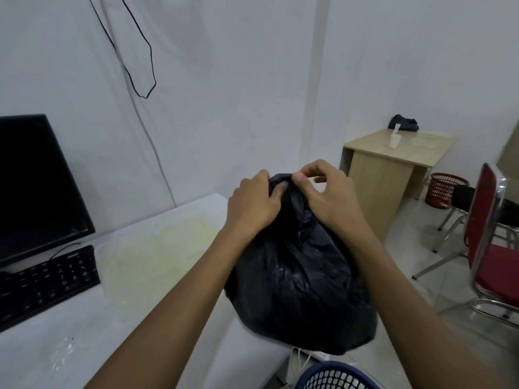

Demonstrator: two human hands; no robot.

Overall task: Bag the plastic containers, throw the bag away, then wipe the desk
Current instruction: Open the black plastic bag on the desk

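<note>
Now, hands: left hand (254, 204) and right hand (327, 196) are both pinching the neck.
Bag (297, 282): looking soft, light, slippery; gripping its gathered neck is suiting best.

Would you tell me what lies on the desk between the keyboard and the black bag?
In the head view, only bare desk top shows between the keyboard and the black bag.

two hands (252, 209), one black bag (300, 276), two desks (157, 262), two baskets (445, 189), one chair (488, 237).

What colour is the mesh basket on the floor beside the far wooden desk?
The basket is red, with an open mesh pattern; it shows best in the head view.
</note>
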